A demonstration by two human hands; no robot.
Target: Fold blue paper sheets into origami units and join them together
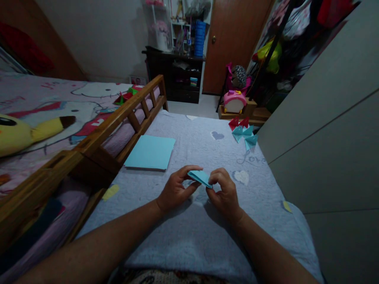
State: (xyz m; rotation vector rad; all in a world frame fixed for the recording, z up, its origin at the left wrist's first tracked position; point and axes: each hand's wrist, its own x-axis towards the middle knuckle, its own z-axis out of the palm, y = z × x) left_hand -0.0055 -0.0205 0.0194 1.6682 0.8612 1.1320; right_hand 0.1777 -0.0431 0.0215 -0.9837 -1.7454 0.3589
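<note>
A small folded piece of light blue paper (200,177) is held between my two hands, a little above the bed sheet. My left hand (179,186) pinches its left end, with the thumb below and the fingers along the top. At its right end, my right hand (224,193) grips the lower corner between thumb and curled fingers. Left of my hands lies a stack of square light blue paper (150,152). Folded light blue paper shapes (245,136) and red ones (238,123) sit near the far right corner of the bed.
A wooden bed rail (118,122) runs along the left, with a second bed and a yellow plush toy (32,134) beyond it. Pale cabinet doors (331,130) stand close on the right. Past the bed's far end are a dark shelf unit (174,77) and a pink toy case (235,102).
</note>
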